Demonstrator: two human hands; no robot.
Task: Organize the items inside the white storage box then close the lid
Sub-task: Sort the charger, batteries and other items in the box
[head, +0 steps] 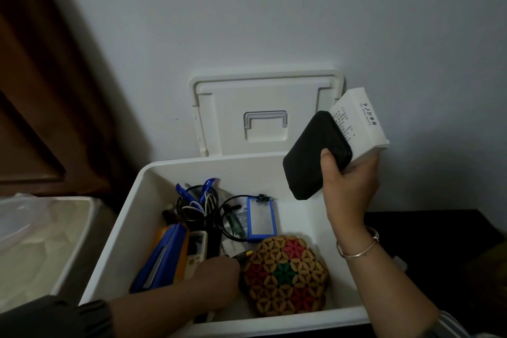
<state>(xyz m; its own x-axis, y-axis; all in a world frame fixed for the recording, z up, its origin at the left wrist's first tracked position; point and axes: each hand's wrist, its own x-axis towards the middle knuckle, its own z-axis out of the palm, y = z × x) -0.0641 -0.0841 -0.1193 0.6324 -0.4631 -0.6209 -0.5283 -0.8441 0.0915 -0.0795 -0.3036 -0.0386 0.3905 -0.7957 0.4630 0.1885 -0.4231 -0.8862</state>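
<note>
Head view: right hand (347,186) grips black case (315,156) and white carton (359,121) above storage box (115,250) — left hand (219,271) unclear.

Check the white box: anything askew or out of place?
The black cables lie tangled among items piled at the box's left, and the patterned mat leans tilted. The right hand holds a black case and white carton outside it.

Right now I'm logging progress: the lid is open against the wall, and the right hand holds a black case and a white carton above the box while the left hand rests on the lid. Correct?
Not quite. The head view shows the left hand down inside the white storage box, among the items beside the woven trivet, not on the lid. The rest holds: the right hand grips the black case and white carton.
</note>
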